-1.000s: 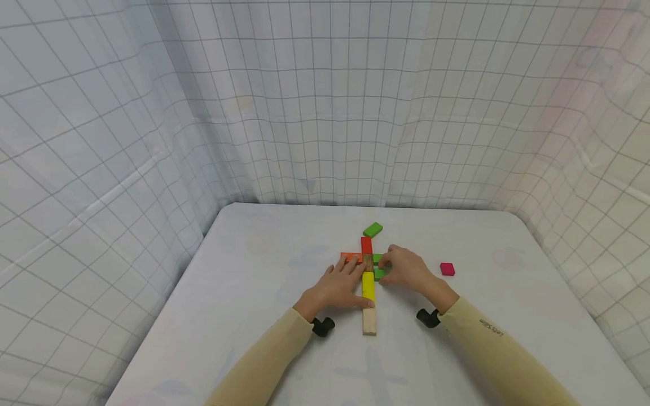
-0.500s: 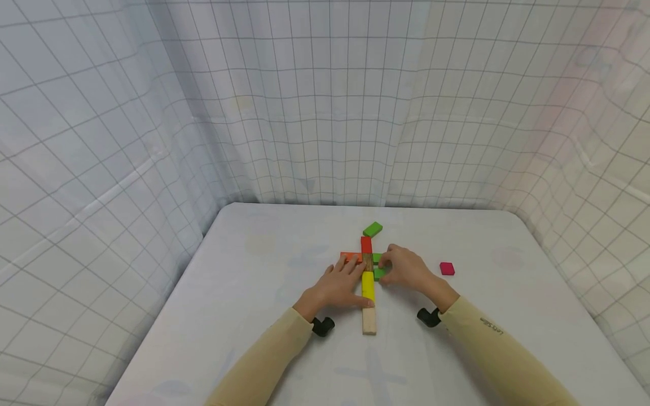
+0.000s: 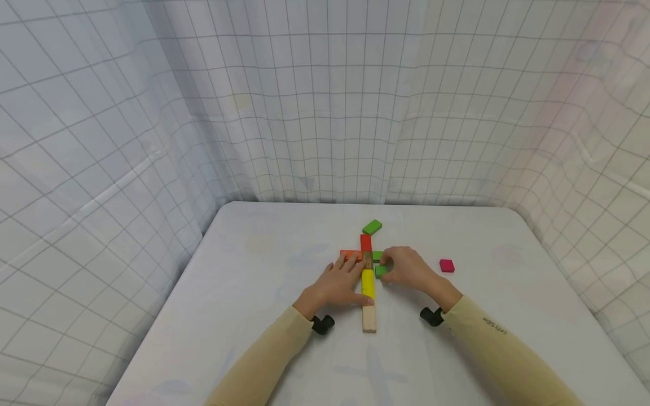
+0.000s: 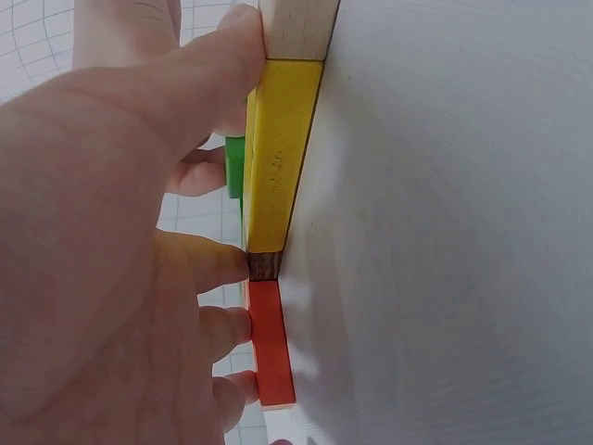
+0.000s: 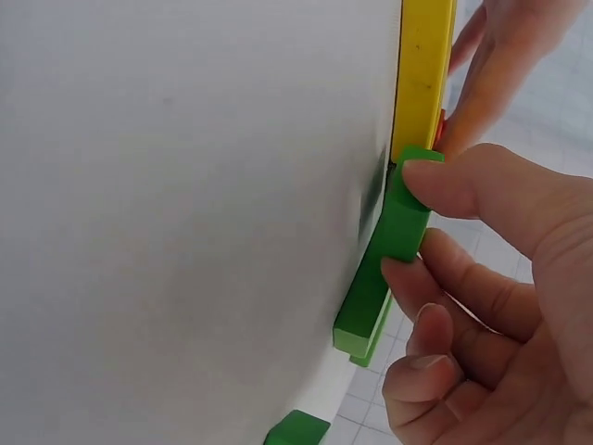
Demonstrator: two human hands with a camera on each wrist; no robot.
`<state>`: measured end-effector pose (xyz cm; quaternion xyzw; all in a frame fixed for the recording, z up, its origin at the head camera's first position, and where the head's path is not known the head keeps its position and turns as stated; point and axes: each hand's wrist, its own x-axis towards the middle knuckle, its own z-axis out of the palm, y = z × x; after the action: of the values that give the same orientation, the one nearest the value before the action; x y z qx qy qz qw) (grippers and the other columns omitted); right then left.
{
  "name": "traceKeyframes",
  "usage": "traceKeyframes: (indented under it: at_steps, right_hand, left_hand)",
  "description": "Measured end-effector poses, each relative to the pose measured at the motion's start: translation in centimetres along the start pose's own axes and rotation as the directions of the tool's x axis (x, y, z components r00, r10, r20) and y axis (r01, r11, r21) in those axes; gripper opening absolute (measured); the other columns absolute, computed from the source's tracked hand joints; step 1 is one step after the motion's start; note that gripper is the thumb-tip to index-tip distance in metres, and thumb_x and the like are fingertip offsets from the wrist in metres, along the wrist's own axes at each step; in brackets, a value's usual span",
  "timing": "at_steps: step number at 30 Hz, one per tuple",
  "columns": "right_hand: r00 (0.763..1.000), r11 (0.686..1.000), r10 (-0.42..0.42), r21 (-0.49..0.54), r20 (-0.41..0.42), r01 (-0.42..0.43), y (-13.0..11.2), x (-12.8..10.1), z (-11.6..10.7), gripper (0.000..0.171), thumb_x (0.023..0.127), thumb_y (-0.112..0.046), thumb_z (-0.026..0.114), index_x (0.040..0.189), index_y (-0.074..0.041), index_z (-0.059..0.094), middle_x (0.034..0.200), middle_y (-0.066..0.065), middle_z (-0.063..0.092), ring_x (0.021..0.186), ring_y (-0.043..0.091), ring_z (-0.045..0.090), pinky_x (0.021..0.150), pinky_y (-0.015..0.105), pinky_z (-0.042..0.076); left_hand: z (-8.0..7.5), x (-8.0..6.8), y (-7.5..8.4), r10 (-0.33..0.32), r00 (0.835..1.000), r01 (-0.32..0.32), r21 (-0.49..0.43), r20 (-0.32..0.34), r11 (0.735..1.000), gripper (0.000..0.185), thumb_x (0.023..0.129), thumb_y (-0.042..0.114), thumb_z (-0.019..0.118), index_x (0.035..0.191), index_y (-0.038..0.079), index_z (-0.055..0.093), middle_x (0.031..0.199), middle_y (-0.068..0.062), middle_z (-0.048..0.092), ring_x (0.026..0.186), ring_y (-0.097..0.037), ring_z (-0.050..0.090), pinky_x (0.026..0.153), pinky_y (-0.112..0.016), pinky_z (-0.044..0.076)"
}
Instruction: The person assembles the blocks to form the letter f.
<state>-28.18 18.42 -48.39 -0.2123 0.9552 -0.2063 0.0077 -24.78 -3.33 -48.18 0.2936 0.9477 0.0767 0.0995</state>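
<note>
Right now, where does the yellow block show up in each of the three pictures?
Head view: the yellow block lies low in the middle, between the two hands.
Left wrist view: it runs down from top centre, beside the left hand's thumb.
Right wrist view: it sits at the top right.
Shared landmark: the white table, which it rests on.

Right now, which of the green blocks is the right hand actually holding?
The green block right of the yellow block, pinched by the right hand. Another green block lies just behind it, and the far green block lies alone beyond the red block.
</note>
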Motion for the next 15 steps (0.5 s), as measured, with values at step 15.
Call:
traceKeyframes:
  at_steps: [15]
  right_hand:
    - [0.998,0.998,-0.053,-0.028,-0.032,0.052,0.3,0.4,-2.6,0.028,0.07,-0.028,0.075,0.096,-0.02,0.07,0.084,-0.011,0.057,0.077,0.014,0.052,0.067,0.027,0.045]
  left_hand:
    - [0.1,0.1,0.0,-0.016,1.0,0.016,0.011,0.004,1.0,0.103,0.069,0.079,0.045,0.147,0.019,0.016,0.152,-0.006,0.006,0.136,-0.033,0.003,0.102,-0.056,0.017]
